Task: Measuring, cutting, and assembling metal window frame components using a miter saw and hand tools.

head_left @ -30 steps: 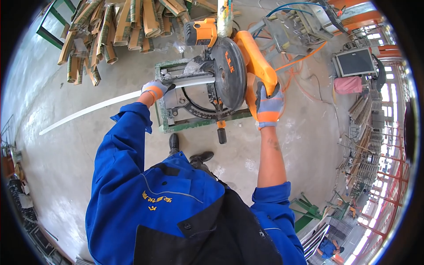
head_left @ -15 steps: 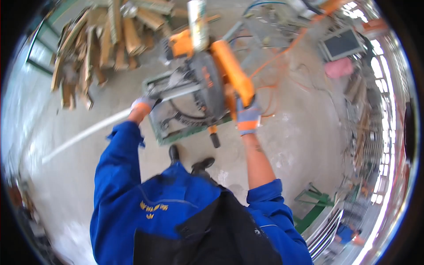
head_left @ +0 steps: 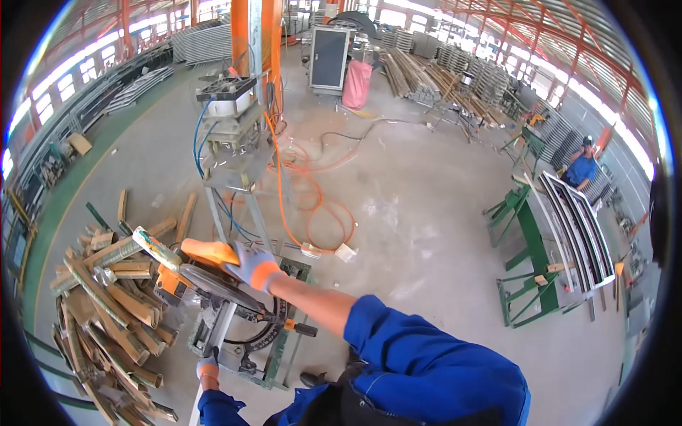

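An orange and dark grey mitre saw [head_left: 227, 287] stands at the lower left on a green metal stand [head_left: 302, 284]. My right hand [head_left: 254, 268], in a grey and orange glove, is closed round the rear of its orange handle. A long, pale bar [head_left: 223, 328] lies across the saw bed, passing beside the blade guard and running toward the lower edge. My left hand [head_left: 207, 368], gloved alike, is closed on this bar at the near end of the bed; its fingers are partly hidden. A side handle with a black grip [head_left: 305, 330] sticks out toward me.
A pile of cut wooden-looking strips [head_left: 124, 312] lies left of the saw. Beyond it stands a metal rack [head_left: 238, 174] with orange hoses [head_left: 312, 199] looping over the floor. Green trestles [head_left: 529, 263] bear dark frames at right, near another person [head_left: 581, 167].
My view has swung up and to the right, showing more of the hall. The saw now appears lower left. Both hands keep their holds.
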Demonstrator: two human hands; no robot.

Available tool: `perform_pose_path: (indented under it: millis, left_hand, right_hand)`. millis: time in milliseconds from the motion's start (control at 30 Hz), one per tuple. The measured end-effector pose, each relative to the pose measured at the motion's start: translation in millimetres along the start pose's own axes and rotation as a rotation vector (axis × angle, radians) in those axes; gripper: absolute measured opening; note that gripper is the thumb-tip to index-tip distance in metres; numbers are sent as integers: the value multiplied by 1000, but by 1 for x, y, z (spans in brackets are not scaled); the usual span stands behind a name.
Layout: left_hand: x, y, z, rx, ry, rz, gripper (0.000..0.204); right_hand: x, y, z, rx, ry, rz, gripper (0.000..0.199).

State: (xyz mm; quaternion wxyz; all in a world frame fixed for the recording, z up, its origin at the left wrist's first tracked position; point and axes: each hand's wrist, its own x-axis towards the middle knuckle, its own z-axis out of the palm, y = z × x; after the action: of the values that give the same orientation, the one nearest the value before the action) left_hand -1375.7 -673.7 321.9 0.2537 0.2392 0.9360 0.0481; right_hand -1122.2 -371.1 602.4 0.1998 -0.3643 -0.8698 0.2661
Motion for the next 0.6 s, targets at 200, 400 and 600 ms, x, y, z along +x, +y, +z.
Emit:
perform_pose_path:
  millis: [200, 400, 600]
  left_hand:
    - [-14, 28, -11, 137, 76, -51, 72]
    - [-83, 50, -2, 145, 201, 34, 70]
    - [-162, -53, 122, 51, 300, 211, 59]
  right_hand:
    - [98, -74, -18, 34, 133, -187, 35]
    - [117, -93, -56, 53, -111, -231, 34]
    - [-8, 79, -78, 358, 247, -39, 41]
